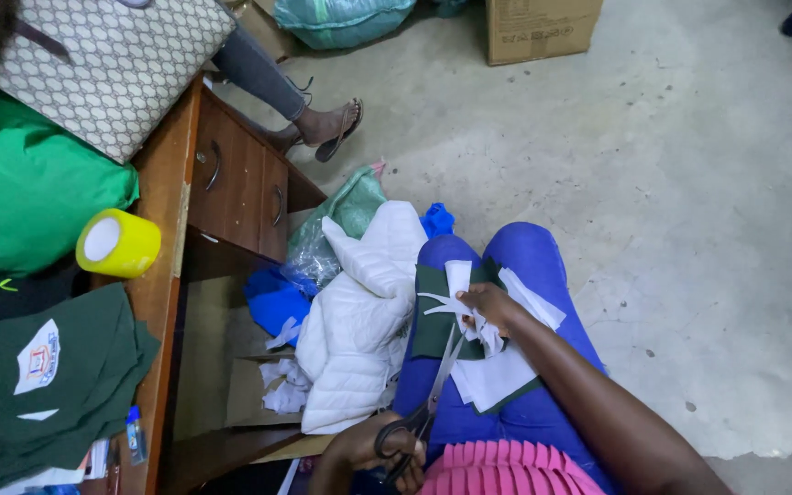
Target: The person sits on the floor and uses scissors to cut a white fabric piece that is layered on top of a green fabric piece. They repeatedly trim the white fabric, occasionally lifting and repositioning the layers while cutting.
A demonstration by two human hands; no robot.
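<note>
Two hands work: left hand (387, 447) grips scissors (433, 390), right hand (488, 304) pinches white fabric (497, 371).

Tailoring workshop — bare concrete floor (689, 183), fabric-piled wooden desk (231, 174), cardboard box (538, 27), fabric offcuts (281, 385)
</note>
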